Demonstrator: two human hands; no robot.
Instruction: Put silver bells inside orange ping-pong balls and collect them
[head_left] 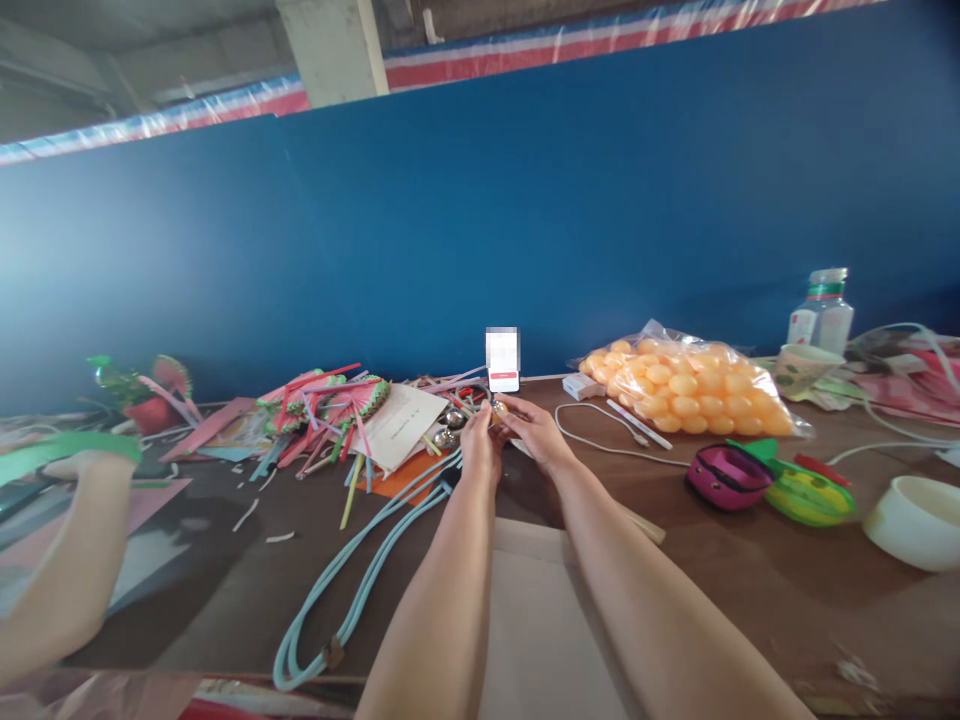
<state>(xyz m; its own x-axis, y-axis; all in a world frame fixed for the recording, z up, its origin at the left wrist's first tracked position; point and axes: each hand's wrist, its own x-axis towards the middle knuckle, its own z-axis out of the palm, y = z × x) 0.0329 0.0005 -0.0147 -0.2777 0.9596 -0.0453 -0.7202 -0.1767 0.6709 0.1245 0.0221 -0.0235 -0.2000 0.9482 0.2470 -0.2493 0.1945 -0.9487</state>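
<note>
My left hand (pixel 480 446) and my right hand (pixel 535 432) are close together over the table. Their fingertips close on a small shiny gold ball (pixel 499 409), which looks like a jingle bell and is partly hidden by the fingers. Just left of my left hand lie shiny silver balls (pixel 445 437). Right behind my fingers a phone (pixel 503 362) stands upright with its screen lit. A pale blue cord (pixel 360 560) loops across the table to the left of my left forearm.
A bag of orange balls (pixel 690 385) lies at right, beyond a white cable (pixel 592 440). Nearer are a purple bowl-like piece (pixel 729 476), a green one (pixel 810 492) and a white roll (pixel 916 522). Paper strips (pixel 322 410) pile up at left; another person's arm (pixel 82 550) holds green material.
</note>
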